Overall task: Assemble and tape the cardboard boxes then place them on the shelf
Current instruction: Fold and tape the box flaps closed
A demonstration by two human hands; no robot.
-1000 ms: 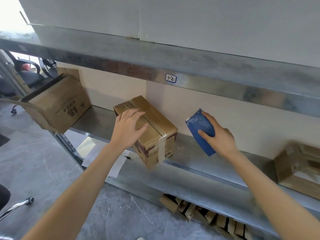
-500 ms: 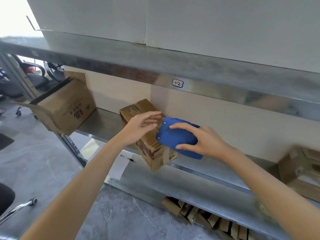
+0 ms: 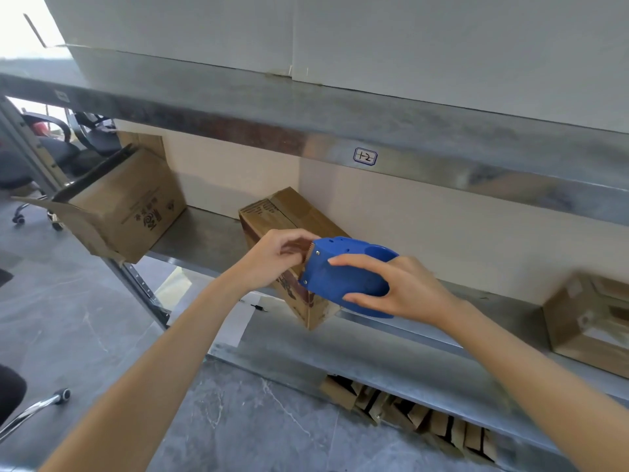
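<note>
Box (image 3: 289, 212) on shelf (image 3: 204, 240), corner overhanging the edge; right hand (image 3: 405, 294) grips dispenser (image 3: 343, 270), left hand (image 3: 272, 258) pinches at its toothed blade; likely risks: cut fingertip, or a nudge tipping box off.

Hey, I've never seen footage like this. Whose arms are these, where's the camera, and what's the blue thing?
No machine here: a person wears a wide-angle camera on the head, so you see their own bare arms from above. The right hand grips a blue tape dispenser; the left hand pinches at its toothed front end. Behind them a small cardboard box sits askew on a metal shelf, one corner past the front edge. A larger open box leans at the shelf's left end, another box at the right.
</note>
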